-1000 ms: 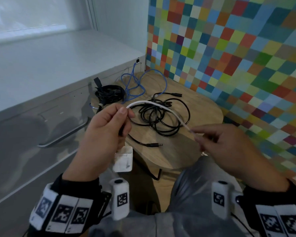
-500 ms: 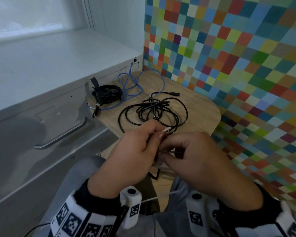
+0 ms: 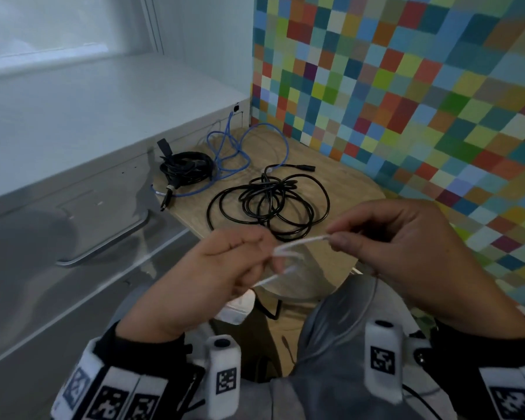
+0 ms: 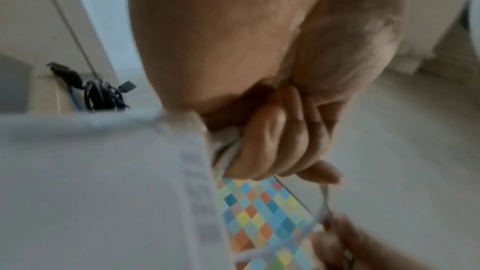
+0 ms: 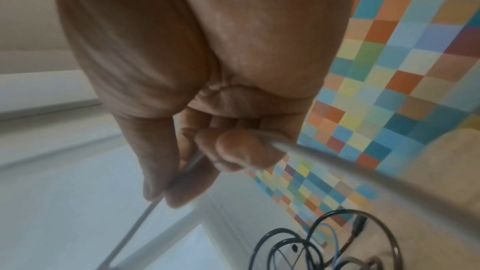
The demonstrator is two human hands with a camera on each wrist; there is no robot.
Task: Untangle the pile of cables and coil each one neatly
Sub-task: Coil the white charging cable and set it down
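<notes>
Status: mid-coil on the white cable (image 3: 300,241), early in the overall job

Left hand (image 3: 222,268) has fingers curled round the first small loops of it, a short bend poking out past the knuckles. In the left wrist view the fingers (image 4: 272,141) are closed tight over white strands, and a white charger block (image 3: 235,307) appears to hang below the hand, blurred. Right hand (image 3: 406,250) pinches the same cable between thumb and forefinger just beside the left, feeding slack; the right wrist view shows the strand clamped at the fingertips (image 5: 233,151) and the rest running off under the palm toward the lap. Both hands are held above the near edge of the wooden table (image 3: 346,183), over the knees

Looks done: one thick black cable (image 3: 188,168) sits bundled at the far left of the table, roughly wound

Not done:
- thin black cable (image 3: 270,204) is a loose overlapping tangle mid-table, connector end (image 3: 303,168) sticking out toward the tiled wall
- blue cable (image 3: 234,153) sprawls at the back in open loops, running partly under the black bundle; one end heads to the cabinet corner, can't tell if it's plugged in
- white one only has a couple of turns so far

My estimate: one of four finished, one in progress, two untouched. Blue and black bundle overlap, so that pair may need separating first
</notes>
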